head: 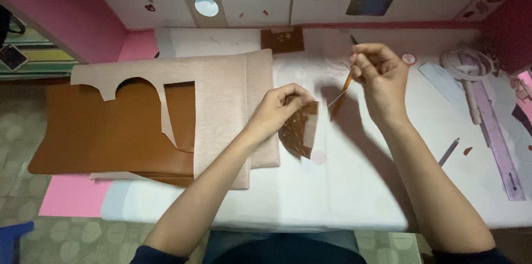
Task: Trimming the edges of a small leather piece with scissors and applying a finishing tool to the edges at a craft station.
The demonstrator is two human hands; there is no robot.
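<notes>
We held a small brown leather piece with a pale lining edge (299, 128) in our left hand (280, 110), the fingers pinched on its upper edge so that it hung just below the fingertips, tilted over the white tabletop (343, 186). Our right hand (379, 72) was raised to the right of it, well apart, its fingers clenched around a slim orange-handled tool (347, 81) whose handle stuck out just below and to the left of the fingertips. A thin pale thread (337, 99) ran from that tool down toward the leather piece; we could not tell whether it touched the piece.

Left of our left fingers lay a folded stack of beige woven fabric (221, 103), its top sheet cut away in a curved shape, and beneath it a large sheet of tan brown leather (105, 136) that spread further left over the table's edge. Beyond our left fingertips, against the back wall, sat a small dark brown square piece with pale dots (282, 39). To the right of our right fingers lay a white round hoop with a handle (468, 64), a long translucent purple ruler (499, 142), and a grey pencil (449, 152) nearer our right forearm. A small round pink-rimmed disc (409, 59) sat just beside the right knuckles.
</notes>
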